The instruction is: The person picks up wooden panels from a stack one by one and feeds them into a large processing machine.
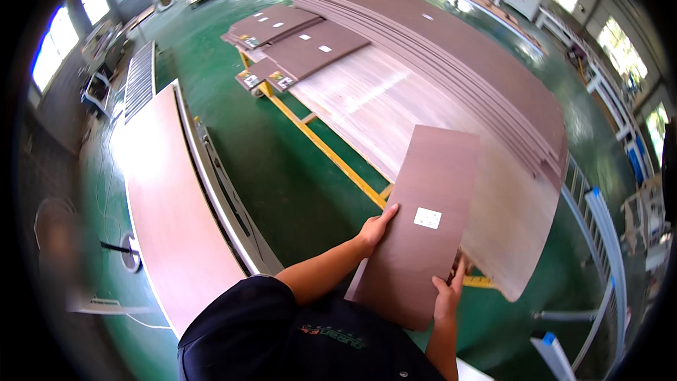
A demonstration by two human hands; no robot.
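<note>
A brown rectangular panel (437,176) with a white label (428,218) is held up in front of my body, tilted over the near edge of a board-covered cart. My left hand (379,228) grips its left edge, thumb on the face. On the opposite edge, lower down, my right hand (449,289) holds it with the thumb on the face; the other fingers are partly hidden behind the panel. Beyond it, the pale wooden board (367,92) on the cart bears a stack of long brown panels (451,42) along its far side.
Smaller labelled brown panels (321,46) lie at the cart's far left end. A yellow cart frame (324,144) runs along its left side. To my left stands a machine table with a long pale board (169,197). Metal roller rails (606,240) stand at the right.
</note>
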